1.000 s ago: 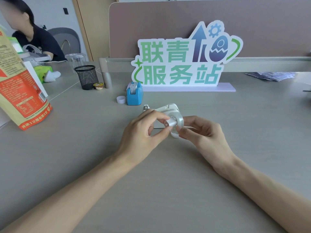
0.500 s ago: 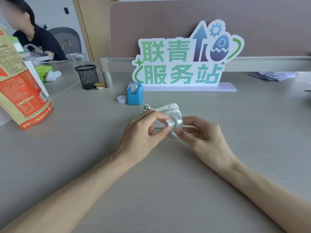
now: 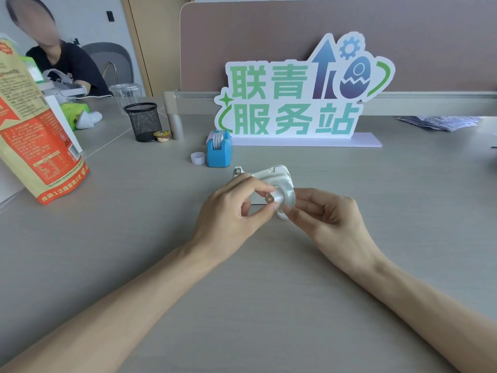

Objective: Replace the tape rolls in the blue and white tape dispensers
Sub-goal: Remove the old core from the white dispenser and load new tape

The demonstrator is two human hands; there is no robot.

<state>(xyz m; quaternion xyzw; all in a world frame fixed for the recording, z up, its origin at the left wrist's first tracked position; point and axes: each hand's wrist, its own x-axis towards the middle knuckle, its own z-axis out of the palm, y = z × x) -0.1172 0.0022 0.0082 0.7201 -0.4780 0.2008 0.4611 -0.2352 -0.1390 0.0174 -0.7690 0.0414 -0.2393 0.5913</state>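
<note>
The white tape dispenser (image 3: 271,176) lies on its side on the grey desk, just behind my fingers. My left hand (image 3: 231,214) pinches the white hub of a clear tape roll (image 3: 285,196) between thumb and forefinger. My right hand (image 3: 325,219) grips the same roll at its lower right edge. The blue tape dispenser (image 3: 219,152) stands upright further back with a roll in it. Beside it on the left sits a small white empty tape core (image 3: 197,158).
A green and white sign (image 3: 298,103) on a base stands behind the dispensers. A black mesh pen cup (image 3: 142,121) is at the back left, an orange snack bag (image 3: 37,135) at the far left. A person sits at the far left desk. Papers (image 3: 441,122) lie at the back right.
Both hands keep their hold on the roll. My right fingers have shifted slightly along the roll's edge; the roll sits a little more turned.
</note>
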